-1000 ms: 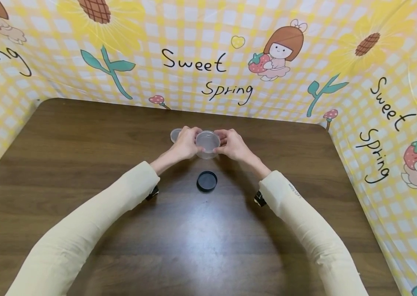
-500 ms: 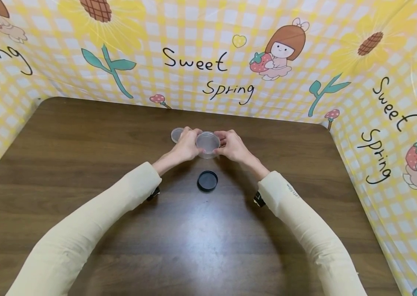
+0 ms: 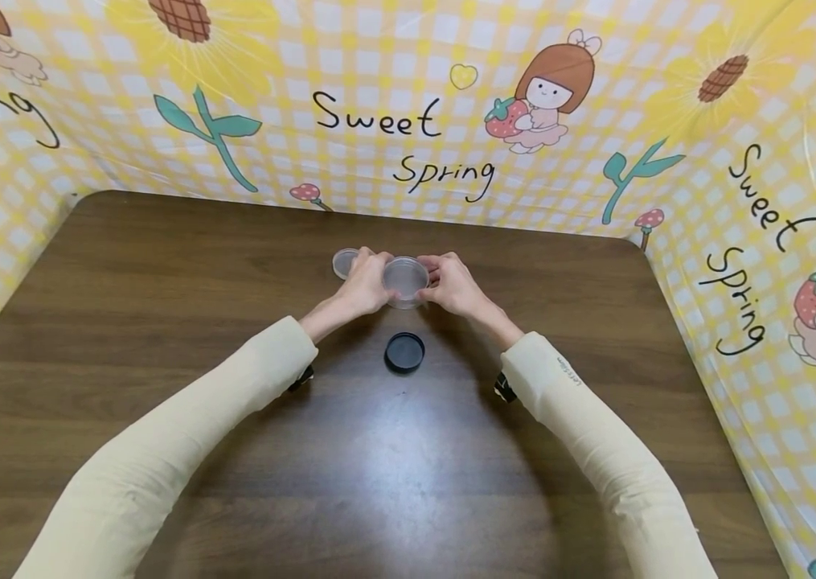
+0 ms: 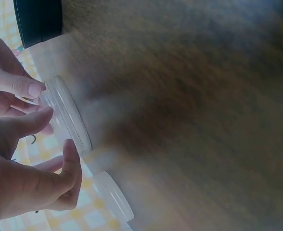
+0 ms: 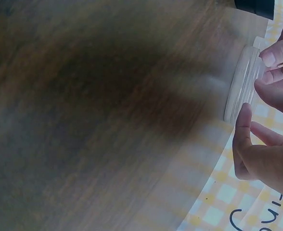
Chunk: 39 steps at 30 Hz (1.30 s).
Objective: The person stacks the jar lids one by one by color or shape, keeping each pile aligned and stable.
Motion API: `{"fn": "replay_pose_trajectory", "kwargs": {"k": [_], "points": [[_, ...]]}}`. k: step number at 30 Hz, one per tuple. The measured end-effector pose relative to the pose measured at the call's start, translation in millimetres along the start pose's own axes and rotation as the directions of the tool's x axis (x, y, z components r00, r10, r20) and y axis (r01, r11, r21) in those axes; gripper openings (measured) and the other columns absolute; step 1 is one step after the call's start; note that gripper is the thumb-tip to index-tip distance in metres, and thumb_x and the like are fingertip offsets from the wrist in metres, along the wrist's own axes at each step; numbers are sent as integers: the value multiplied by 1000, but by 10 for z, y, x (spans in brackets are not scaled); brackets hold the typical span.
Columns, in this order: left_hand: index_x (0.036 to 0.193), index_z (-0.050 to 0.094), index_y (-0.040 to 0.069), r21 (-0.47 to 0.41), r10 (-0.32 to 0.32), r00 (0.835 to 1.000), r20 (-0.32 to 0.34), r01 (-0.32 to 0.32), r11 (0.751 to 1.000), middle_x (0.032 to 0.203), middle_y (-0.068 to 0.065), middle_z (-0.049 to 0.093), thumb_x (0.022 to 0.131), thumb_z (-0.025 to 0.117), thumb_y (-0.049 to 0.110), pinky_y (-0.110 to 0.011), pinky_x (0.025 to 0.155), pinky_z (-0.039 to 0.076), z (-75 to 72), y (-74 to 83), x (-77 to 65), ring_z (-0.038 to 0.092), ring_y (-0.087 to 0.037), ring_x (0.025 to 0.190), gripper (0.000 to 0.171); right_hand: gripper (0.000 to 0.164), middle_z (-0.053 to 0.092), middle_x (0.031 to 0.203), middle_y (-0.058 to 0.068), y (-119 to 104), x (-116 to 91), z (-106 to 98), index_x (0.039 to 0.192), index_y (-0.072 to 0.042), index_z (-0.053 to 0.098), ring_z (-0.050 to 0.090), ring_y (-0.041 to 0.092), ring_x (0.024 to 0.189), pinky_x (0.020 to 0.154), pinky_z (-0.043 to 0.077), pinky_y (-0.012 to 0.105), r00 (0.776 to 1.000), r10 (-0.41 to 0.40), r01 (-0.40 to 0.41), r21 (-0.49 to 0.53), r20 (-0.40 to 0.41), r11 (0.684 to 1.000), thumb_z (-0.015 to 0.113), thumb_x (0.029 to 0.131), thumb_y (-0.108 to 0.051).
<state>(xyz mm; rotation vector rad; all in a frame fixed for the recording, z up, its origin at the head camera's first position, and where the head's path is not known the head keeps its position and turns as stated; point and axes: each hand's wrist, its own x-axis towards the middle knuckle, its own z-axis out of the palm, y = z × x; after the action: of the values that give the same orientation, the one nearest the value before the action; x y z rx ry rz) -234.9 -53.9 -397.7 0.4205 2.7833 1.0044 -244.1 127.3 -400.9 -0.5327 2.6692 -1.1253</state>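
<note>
Head view: the clear round container [image 3: 406, 281] is positioned in the far half of the table [image 3: 270, 498]. The left hand [image 3: 362, 283] grips it at 9 o'clock; the right hand [image 3: 454, 283] grips it at 3 o'clock. A black cap [image 3: 404, 354] lies apart at 6 o'clock. A clear disc [image 3: 344, 264], partly covered by the left hand, lies between 9 and 10 o'clock. Left wrist view: relative to the container, the black cap is at 11 o'clock, the clear disc at 5. Right wrist view: the right hand's fingertips [image 5: 246, 109] contact the container near 5 o'clock.
</note>
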Motion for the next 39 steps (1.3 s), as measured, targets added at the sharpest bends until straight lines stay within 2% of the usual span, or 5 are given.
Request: {"fn": "replay_pose_trajectory", "kwargs": {"k": [2,8,13,23,39], "points": [[129,52,-11,9,0,1000,0,0,1000,121,-28,50,79,77,6,-48,99,34,-1,-6,6,41,-41,115,58,60,66,107,25,-1,7,6,132,10,51,61,29,106,85,50,33,1000,-5,5,1,4,1000,77,78,2],[126,54,-12,26,9,1000,6,-9,1000,118,-28,52,78,78,5,-47,99,33,-9,-12,20,40,-40,114,56,61,67,106,24,-17,9,14,133,10,51,44,27,124,88,47,35,1000,-3,3,-20,2,1000,77,78,1],[124,55,-12,46,26,1000,9,-26,999,117,-28,53,78,78,5,-48,99,32,-16,-10,33,39,-40,114,55,62,67,106,25,-48,-1,26,133,11,50,40,29,122,97,39,37,1000,-6,6,-66,1,998,77,79,0],[124,55,-13,71,29,999,17,-30,997,118,-28,52,79,77,5,-47,99,32,-5,-6,52,39,-41,114,54,62,69,101,24,-60,3,27,131,12,51,38,31,117,102,27,39,1000,-10,12,-135,13,991,79,78,-4],[125,55,-12,81,18,998,58,-23,996,120,-29,47,79,76,4,-47,98,33,-5,22,53,37,-42,114,53,59,69,96,24,-91,3,45,129,10,54,38,33,120,103,29,43,1000,18,-18,-183,-4,983,79,78,-7]]}}
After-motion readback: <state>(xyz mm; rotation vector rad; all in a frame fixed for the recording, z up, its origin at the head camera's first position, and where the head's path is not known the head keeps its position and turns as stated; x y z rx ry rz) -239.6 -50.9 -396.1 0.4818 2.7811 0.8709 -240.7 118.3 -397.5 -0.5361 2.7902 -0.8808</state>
